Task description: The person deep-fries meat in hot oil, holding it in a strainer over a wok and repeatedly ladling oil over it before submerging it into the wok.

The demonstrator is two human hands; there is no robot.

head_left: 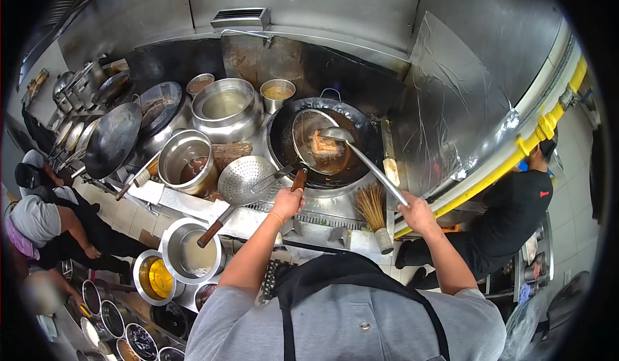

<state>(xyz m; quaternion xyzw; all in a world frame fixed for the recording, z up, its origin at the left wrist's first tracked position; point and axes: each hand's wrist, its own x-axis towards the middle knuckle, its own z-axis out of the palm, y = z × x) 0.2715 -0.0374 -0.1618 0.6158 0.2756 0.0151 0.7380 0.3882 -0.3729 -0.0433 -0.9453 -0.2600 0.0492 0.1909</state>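
Note:
My left hand (287, 204) is closed around the wooden handle of a wire-mesh strainer (298, 129), whose round basket is over the dark liquid in a black wok (366, 129). An orange-brown piece of food (324, 146) rests in the basket. With my right hand (418, 213) I grip the long metal handle of a ladle (377, 171); its bowl overlaps the food's upper right edge in this view. Left of the wok lies a perforated skimmer (248, 179) with a wooden handle pointing toward me. A bamboo wok brush (371, 207) stands near my right hand.
Metal pots (224, 106) and a second wok (115, 140) stand left of the burner. A pot of pale liquid (193, 250) and a bowl of yellow oil (157, 277) are at lower left. A yellow pipe (509, 167) runs along the right. People (516, 200) stand on both sides.

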